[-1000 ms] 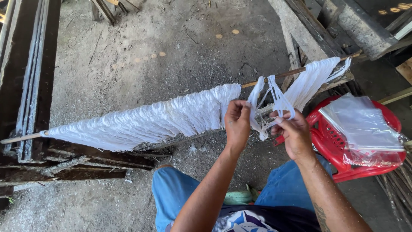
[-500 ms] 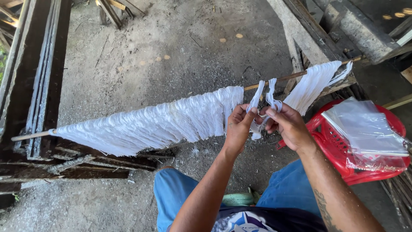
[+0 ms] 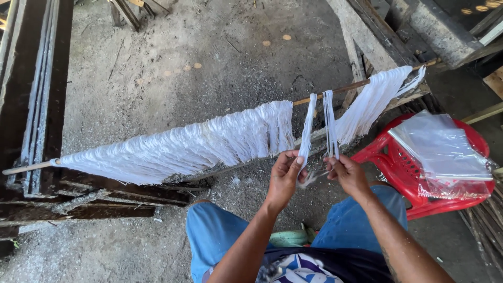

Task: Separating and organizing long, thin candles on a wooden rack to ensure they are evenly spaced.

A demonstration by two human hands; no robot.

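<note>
Lowered since half a second ago: both hands, now below the stick point(image 3: 335, 90) rather than up against it, with two white strips point(image 3: 307, 126) drawn down taut. Left hand point(image 3: 285, 178) pinched around the lower end of the left strip; right hand point(image 3: 348, 173) closed on the end of the right one. Held apart and tight, probably to keep each strip separate from the packed white bundles point(image 3: 183, 149) hung either side. Red plastic chair point(image 3: 419, 173) close at right, clear plastic bags point(image 3: 445, 152) resting on it, handy for reaching. Hard to make out: strip material, fingertips behind the loose ends, stick supports at either end.
</note>
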